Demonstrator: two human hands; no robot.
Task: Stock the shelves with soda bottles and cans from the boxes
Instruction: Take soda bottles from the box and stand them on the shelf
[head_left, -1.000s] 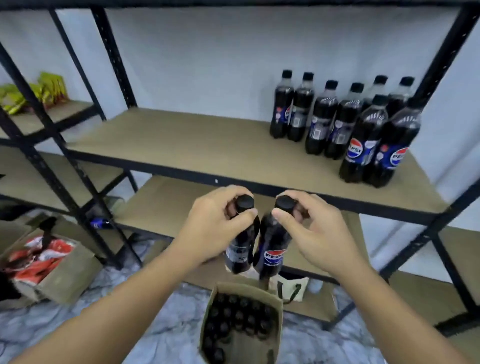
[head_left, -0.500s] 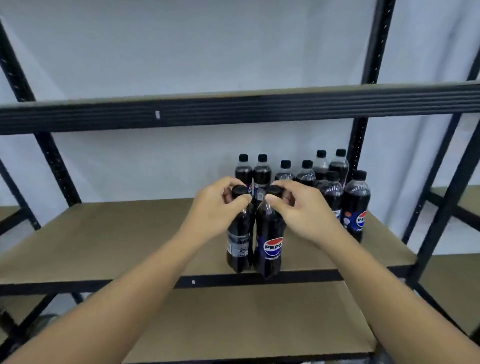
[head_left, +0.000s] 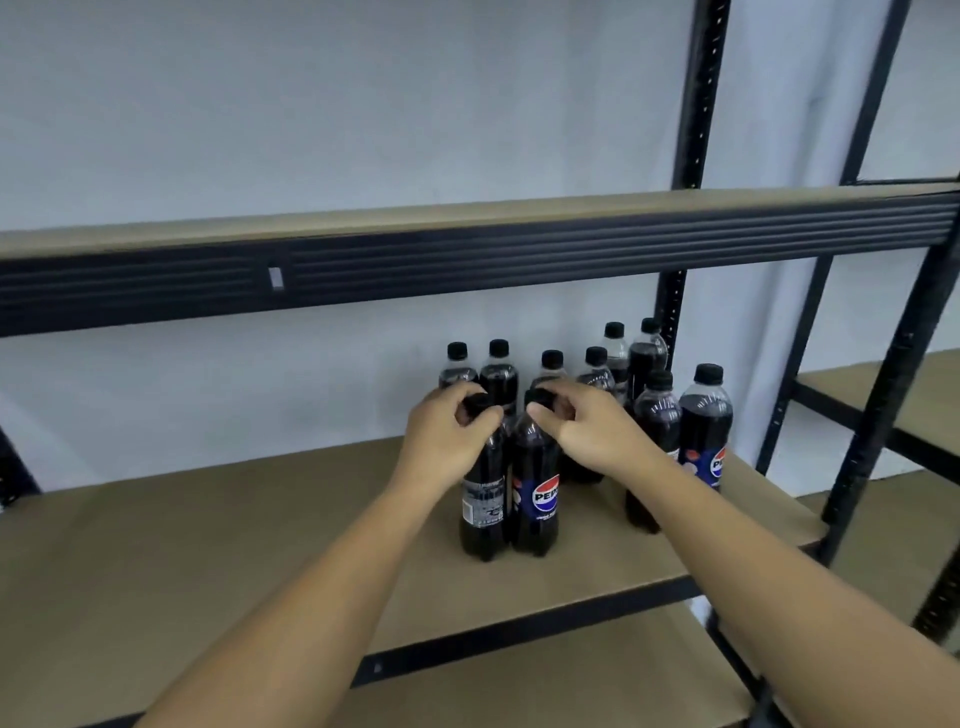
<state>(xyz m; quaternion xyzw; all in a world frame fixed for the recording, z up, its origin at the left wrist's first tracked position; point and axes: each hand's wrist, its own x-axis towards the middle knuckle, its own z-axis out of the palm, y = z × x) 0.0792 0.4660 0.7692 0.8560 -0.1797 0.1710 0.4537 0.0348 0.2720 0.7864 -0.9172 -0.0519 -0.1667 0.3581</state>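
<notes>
Two dark Pepsi bottles stand side by side on the middle shelf board (head_left: 218, 525). My left hand (head_left: 447, 441) grips the cap and neck of the left bottle (head_left: 483, 512), whose white label text faces me. My right hand (head_left: 589, 434) grips the cap of the right bottle (head_left: 537, 499), which shows its blue Pepsi logo. Behind and to the right stand several more Pepsi bottles (head_left: 704, 426) in rows near the back wall; my right forearm hides part of them.
A black steel beam of the upper shelf (head_left: 467, 265) runs across just above the bottles. Black uprights (head_left: 883, 395) stand at the right. A lower shelf board (head_left: 545, 686) lies below, and a neighbouring rack's shelves show at far right.
Both hands carried the two bottles up from above the box and onto the middle shelf, further back toward the stocked rows. My view rose; the floor and boxes left the frame.
</notes>
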